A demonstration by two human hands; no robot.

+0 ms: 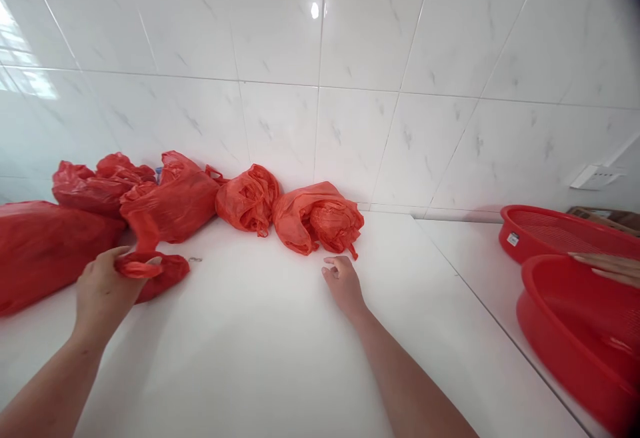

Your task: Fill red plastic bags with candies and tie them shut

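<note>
My left hand point(103, 288) is closed on a small red plastic bag point(167, 278), thumb and fingers pinching its gathered upper part. The bag hangs low at the white tabletop, and a strip of its film rises toward the bags behind. My right hand point(345, 285) is empty above the table, its fingers curled but apart from the thumb. It is just in front of a crumpled red bag point(315, 215) and apart from it. Further left along the wall sit a bunched red bag point(249, 197) and a fuller red bag point(183, 201). What the bags hold is hidden.
At the far left lie a large red bag point(55, 245) and another red bag point(100, 185). Two red plastic baskets, a rear basket point(513, 228) and a front basket point(533, 318), stand right of the table seam. Long tan pieces point(607, 265) cross the front one. A tiled wall point(280, 38) bounds the back.
</note>
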